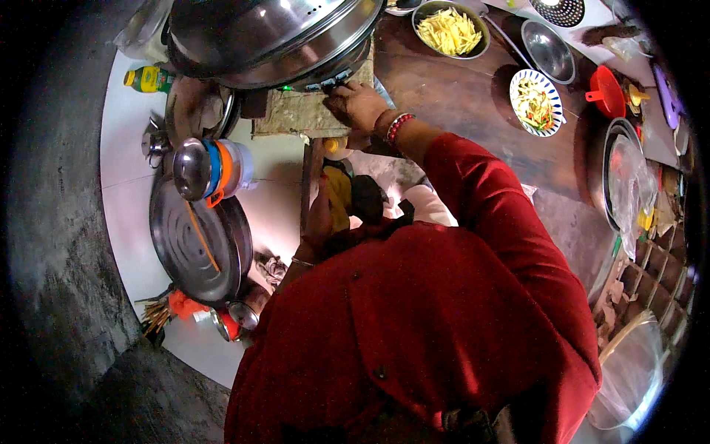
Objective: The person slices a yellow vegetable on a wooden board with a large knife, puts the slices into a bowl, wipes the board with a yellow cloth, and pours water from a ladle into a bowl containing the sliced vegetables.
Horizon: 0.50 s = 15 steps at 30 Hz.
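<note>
At the top, a large lidded metal electric cooker (274, 41) stands on a worn wooden board (292, 118). A small green light glows on its front edge. My right hand (360, 105), a beaded bracelet at its wrist, reaches to the control panel (336, 78) at that edge, its fingers bent against it; what lies under the fingertips is hidden. Lower down, in shadow between the board and my body, hangs my left hand (319, 211), next to a yellow cloth-like thing (340, 194). Its fingers cannot be made out.
On the brown table (451, 89) stand a bowl of pale cut strips (448, 32), a patterned bowl of sliced vegetables (535, 103), an empty metal bowl (548, 50) and a red ladle-like scoop (607, 92). To the left are a big dark pan lid (188, 229), stacked bowls (194, 169) and a green bottle (150, 79).
</note>
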### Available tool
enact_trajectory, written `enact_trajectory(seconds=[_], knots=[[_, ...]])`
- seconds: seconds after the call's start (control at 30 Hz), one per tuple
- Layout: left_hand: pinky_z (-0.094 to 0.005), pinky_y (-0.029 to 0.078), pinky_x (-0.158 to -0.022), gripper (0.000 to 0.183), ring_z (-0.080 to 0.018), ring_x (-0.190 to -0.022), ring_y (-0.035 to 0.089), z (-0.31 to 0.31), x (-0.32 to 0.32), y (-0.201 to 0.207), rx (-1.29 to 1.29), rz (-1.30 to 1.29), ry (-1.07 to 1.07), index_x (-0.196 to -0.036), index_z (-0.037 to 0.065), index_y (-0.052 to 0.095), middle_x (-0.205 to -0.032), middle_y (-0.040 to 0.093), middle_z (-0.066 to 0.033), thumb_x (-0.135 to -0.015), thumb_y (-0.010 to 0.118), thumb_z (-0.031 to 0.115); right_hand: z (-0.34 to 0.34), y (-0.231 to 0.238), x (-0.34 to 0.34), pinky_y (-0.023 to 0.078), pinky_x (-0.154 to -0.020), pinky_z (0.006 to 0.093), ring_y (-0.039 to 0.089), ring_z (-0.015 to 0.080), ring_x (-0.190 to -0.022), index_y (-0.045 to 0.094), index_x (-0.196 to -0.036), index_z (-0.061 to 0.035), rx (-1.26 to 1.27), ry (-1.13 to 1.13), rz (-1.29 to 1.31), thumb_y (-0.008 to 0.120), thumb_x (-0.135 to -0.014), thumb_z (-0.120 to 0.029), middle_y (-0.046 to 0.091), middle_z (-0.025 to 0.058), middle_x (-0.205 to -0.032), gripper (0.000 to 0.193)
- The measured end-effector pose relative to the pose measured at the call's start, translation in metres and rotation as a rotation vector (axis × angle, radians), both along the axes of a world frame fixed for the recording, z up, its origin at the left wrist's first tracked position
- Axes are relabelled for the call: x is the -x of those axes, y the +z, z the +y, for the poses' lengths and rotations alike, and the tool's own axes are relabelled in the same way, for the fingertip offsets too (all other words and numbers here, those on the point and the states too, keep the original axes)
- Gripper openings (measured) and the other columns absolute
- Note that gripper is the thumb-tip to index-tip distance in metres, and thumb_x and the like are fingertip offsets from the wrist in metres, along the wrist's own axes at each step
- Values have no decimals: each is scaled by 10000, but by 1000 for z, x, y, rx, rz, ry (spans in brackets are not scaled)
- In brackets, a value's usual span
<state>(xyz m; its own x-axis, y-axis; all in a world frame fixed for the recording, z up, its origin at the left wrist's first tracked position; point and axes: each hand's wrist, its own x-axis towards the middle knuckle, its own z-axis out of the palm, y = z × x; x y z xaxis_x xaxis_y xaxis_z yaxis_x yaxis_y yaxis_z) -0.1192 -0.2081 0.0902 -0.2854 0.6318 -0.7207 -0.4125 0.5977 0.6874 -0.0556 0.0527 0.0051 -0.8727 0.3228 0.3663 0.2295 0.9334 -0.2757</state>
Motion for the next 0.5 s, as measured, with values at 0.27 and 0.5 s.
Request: enact_trajectory(seconds=[0.27,0.5], knots=[[-287,479,-891,628,-157,-1040,581,-9,7,-11,-67,-22,34,-1343,45,506,-1192,599,-66,-1038,305,556,-4,42,7,527,-867,423,587,328,-1074,608,-1188,-95,70,97,-237,715,-752,-297,595,125,-1154,493],[-283,481,-863,601,-148,-998,582,-12,8,-28,-174,-123,60,-1310,51,530,-1161,610,-60,-1046,301,540,-6,23,16,532,-870,429,586,348,-1086,575,-1166,-14,83,0,-347,804,-664,-343,577,179,-1168,642]])
